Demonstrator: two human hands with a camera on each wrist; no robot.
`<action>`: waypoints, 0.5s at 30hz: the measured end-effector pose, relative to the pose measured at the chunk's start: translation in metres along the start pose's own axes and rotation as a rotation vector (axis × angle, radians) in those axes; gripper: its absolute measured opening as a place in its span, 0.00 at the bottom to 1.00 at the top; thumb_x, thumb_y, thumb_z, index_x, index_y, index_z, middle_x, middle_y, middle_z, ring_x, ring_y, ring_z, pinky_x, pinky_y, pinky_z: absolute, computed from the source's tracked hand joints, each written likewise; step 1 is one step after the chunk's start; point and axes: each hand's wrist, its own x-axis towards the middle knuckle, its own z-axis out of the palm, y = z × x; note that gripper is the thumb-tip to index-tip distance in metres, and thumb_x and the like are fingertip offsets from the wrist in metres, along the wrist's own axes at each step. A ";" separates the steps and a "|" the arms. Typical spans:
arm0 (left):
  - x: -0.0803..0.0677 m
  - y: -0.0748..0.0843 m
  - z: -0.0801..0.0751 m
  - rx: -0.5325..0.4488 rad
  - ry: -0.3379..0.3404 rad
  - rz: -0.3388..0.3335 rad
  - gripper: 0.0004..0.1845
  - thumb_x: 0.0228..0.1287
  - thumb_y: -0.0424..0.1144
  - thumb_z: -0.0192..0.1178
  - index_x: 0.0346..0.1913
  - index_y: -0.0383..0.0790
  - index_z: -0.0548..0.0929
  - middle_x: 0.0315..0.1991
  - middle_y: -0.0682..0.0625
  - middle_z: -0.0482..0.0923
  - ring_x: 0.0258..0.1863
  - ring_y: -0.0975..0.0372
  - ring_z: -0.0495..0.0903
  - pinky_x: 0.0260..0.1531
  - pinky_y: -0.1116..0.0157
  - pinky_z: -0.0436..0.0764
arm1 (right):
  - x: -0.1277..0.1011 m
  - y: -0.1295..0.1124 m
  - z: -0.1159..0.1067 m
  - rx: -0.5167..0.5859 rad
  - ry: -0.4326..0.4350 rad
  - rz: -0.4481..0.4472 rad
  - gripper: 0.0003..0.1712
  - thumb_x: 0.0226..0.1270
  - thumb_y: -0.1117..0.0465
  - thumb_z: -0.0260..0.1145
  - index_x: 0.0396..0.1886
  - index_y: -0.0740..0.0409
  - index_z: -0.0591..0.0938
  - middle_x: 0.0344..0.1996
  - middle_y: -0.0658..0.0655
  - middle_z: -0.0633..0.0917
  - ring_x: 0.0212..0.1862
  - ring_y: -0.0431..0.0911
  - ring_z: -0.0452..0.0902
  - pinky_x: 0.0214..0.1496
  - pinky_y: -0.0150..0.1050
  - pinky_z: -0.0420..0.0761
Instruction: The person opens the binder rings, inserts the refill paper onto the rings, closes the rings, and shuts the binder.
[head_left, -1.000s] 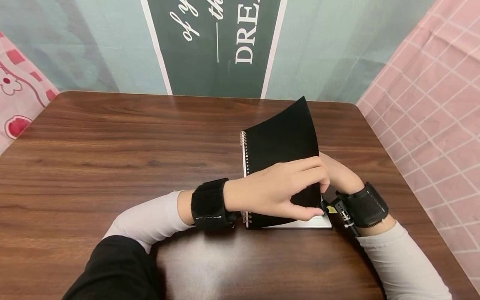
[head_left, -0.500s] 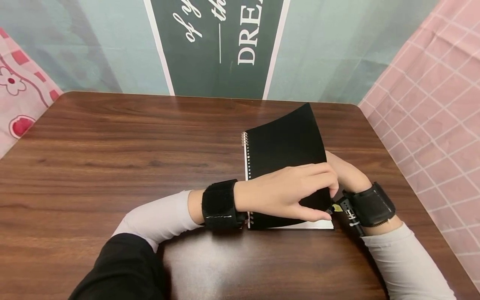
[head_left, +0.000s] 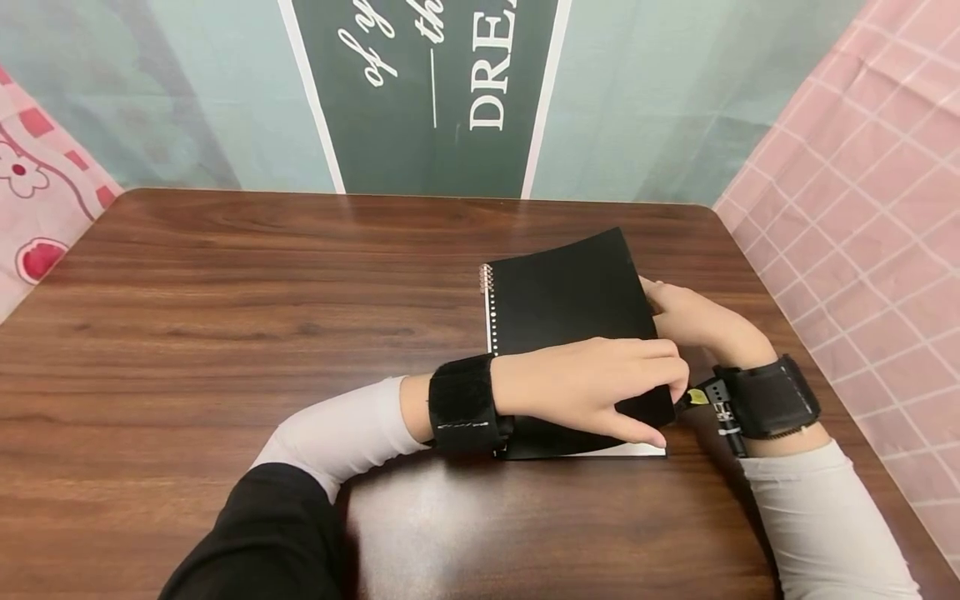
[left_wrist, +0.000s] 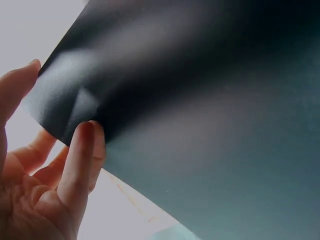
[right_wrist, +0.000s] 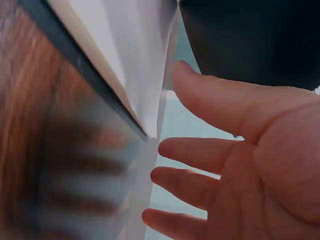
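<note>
A wire-bound notebook (head_left: 641, 451) lies at the right of the table, its black cover (head_left: 562, 300) partly raised over the white pages (right_wrist: 145, 55). My left hand (head_left: 592, 375) reaches across the cover, fingers curled round its free right edge. In the left wrist view, the fingers (left_wrist: 82, 150) touch the black sheet near its corner, and the thumb lies at its edge. Beyond the right edge is my right hand (head_left: 701, 321), partly hidden by the cover in the head view. The right wrist view shows its fingers extended and apart, beside the pages and holding nothing.
The notebook rests on a dark wood-grain table (head_left: 225, 333). A grey-green cloth (head_left: 637, 108) with lettering hangs behind it, and a pink checked cloth (head_left: 885, 192) hangs at the right. Black straps (head_left: 463, 403) with cameras circle both wrists.
The raised cover has come down lower over the pages. My left hand has moved right along with the cover's edge, while my right hand has drawn away to the right.
</note>
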 end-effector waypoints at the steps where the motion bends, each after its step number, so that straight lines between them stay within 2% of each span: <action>1: 0.001 -0.001 0.001 -0.002 -0.005 0.003 0.18 0.66 0.53 0.64 0.47 0.46 0.74 0.47 0.59 0.72 0.46 0.72 0.69 0.51 0.81 0.65 | 0.000 0.001 -0.001 0.000 -0.005 -0.002 0.46 0.73 0.52 0.60 0.80 0.60 0.48 0.74 0.74 0.59 0.73 0.71 0.56 0.64 0.67 0.67; 3: 0.003 -0.001 0.002 -0.009 -0.011 0.010 0.18 0.66 0.53 0.64 0.47 0.45 0.74 0.47 0.58 0.72 0.45 0.71 0.70 0.51 0.81 0.65 | 0.001 0.005 -0.002 -0.006 -0.011 0.004 0.43 0.73 0.55 0.59 0.79 0.62 0.50 0.75 0.74 0.56 0.71 0.70 0.60 0.63 0.65 0.69; 7: 0.008 -0.002 0.003 0.001 -0.063 -0.011 0.18 0.66 0.54 0.64 0.48 0.46 0.74 0.48 0.58 0.72 0.45 0.72 0.70 0.51 0.80 0.66 | 0.001 0.010 -0.006 -0.039 -0.002 -0.008 0.38 0.75 0.58 0.57 0.77 0.68 0.56 0.76 0.76 0.48 0.72 0.73 0.57 0.64 0.67 0.67; 11: 0.015 -0.001 0.005 0.052 -0.151 -0.035 0.20 0.66 0.55 0.63 0.50 0.46 0.74 0.49 0.58 0.71 0.46 0.71 0.70 0.51 0.79 0.68 | -0.001 0.014 -0.010 -0.062 0.003 -0.012 0.37 0.77 0.57 0.56 0.77 0.69 0.55 0.75 0.78 0.49 0.72 0.74 0.54 0.65 0.69 0.64; 15: 0.024 0.000 0.011 0.105 -0.214 -0.030 0.21 0.67 0.54 0.63 0.52 0.45 0.75 0.49 0.57 0.72 0.47 0.69 0.72 0.53 0.78 0.69 | -0.005 0.018 -0.013 -0.073 -0.022 0.030 0.37 0.78 0.56 0.54 0.77 0.70 0.53 0.75 0.77 0.48 0.72 0.75 0.51 0.67 0.71 0.59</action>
